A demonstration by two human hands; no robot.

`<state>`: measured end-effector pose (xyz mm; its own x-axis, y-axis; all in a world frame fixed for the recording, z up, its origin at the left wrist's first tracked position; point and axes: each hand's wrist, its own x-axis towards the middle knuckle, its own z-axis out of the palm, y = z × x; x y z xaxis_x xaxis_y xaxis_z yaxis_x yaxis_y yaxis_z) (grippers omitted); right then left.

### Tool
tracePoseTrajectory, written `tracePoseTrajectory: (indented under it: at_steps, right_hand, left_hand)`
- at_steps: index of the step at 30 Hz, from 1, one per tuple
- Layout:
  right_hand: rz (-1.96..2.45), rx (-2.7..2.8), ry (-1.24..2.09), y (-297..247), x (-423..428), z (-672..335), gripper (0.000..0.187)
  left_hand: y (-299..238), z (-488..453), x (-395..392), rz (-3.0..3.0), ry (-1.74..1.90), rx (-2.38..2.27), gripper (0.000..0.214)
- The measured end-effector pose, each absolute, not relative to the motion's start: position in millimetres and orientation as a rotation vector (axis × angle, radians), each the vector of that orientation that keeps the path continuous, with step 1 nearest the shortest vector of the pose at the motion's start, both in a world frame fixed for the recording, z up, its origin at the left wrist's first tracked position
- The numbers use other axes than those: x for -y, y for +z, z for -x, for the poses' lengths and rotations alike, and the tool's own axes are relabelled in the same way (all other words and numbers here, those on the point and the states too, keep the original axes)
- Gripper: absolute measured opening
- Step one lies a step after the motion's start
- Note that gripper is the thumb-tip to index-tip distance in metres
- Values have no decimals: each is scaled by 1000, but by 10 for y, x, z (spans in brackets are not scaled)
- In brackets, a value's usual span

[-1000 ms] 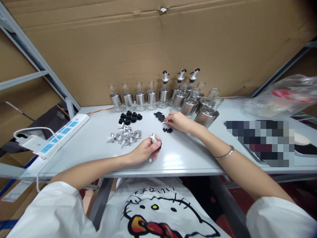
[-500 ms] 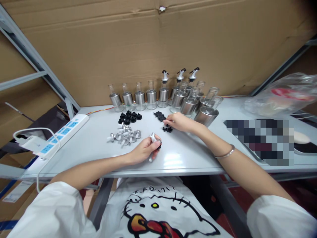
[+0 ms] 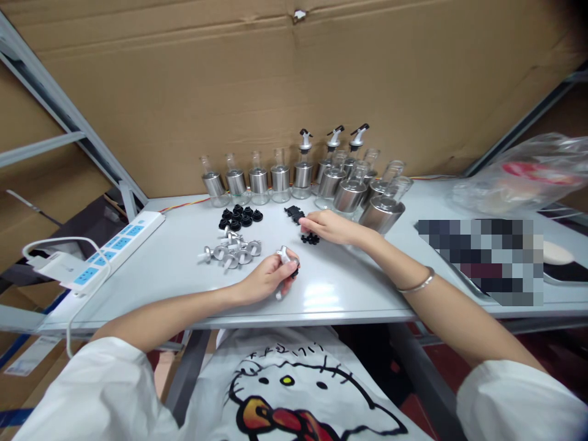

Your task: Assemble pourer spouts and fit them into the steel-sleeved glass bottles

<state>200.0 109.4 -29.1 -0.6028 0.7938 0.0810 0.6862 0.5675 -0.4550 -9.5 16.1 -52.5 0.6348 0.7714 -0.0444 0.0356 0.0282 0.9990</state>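
Left hand [image 3: 264, 282] clasps a silver spout [image 3: 283, 256]; right hand [image 3: 331, 226] touches black pieces [image 3: 295, 214], grip unclear.

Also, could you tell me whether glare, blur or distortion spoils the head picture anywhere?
Head view: white glare on the pale grey table top beside the left hand gripping a silver spout; wide-angle bending leans the grey frame bars at the edges; a pixelated block masks the right side; small black parts by the right hand are sharp but tiny.
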Motion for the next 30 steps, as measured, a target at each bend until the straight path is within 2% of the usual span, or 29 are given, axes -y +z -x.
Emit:
tracePoseTrajectory:
  at_steps: [5, 23, 30]
  right_hand:
    - [1074, 2548, 679, -317, -1058, -1956, 61]
    - [1242, 2528, 778, -216, -1031, -2014, 65]
    - [1503, 2452, 793, -202, -1061, -2047, 69]
  left_hand:
    - [-518, 89, -159, -1449, 653, -729, 52]
    - [-510, 94, -160, -1458, 653, -735, 54]
    - [-521, 93, -165, -1461, 653, -731, 52]
